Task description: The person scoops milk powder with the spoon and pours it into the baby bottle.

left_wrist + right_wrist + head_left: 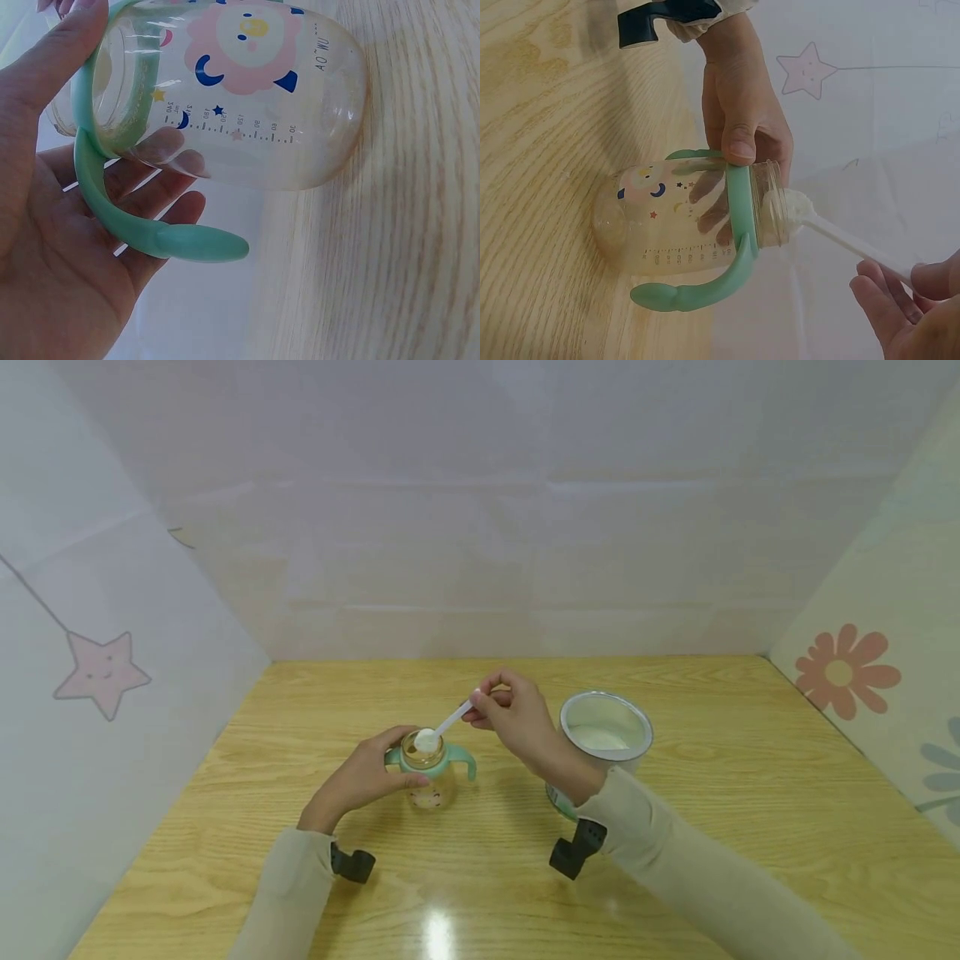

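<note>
A clear baby bottle [427, 789] with a mint-green two-handled collar stands uncapped on the table. My left hand [372, 770] grips it round the collar, thumb on the near side and fingers behind, as the left wrist view shows. Printed on the bottle [247, 97] are a pink animal face and a measuring scale. My right hand [517, 718] pinches the end of a long white scoop [456, 717]. The bowl of the scoop [799, 210], heaped with pale powder, is right at the bottle's mouth.
An open can [607, 727] with a silver rim stands to the right, beside my right forearm, with pale powder inside. Under everything is a wooden table [480, 877]. Pale printed sheets [480, 527] rise behind and at both sides.
</note>
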`<state>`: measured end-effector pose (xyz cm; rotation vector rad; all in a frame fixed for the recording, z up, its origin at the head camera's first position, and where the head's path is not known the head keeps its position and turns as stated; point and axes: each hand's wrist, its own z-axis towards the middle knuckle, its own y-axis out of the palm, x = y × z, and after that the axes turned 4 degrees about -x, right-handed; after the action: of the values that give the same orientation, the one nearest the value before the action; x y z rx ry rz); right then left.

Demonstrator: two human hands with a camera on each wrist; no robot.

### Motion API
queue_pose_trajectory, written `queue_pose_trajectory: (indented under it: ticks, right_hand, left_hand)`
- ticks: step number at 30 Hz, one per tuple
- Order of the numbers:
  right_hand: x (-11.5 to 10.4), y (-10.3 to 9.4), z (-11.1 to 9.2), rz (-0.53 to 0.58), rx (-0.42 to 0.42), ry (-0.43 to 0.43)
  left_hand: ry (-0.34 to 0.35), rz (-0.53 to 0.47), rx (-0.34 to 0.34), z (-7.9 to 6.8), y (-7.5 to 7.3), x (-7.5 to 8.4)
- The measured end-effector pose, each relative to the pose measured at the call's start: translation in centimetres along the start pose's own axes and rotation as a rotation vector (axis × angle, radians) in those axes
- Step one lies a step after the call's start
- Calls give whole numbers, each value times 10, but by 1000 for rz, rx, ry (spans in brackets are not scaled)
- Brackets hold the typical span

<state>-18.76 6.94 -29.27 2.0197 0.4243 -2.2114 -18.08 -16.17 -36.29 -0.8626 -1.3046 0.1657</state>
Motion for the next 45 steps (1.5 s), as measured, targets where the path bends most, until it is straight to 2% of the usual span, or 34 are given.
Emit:
queue_pose_trajectory:
  ticks: [12, 26, 45]
  right_hand:
    - [8, 1, -7, 7, -62, -138]
    - [15, 4, -13, -56, -53, -196]
    - [21, 6, -20, -194, -45, -371]
  left_hand:
    - [13, 2, -4, 0, 0, -1]
    - [12, 7, -1, 0, 0, -2]
    - [12, -6, -3, 0, 1, -4]
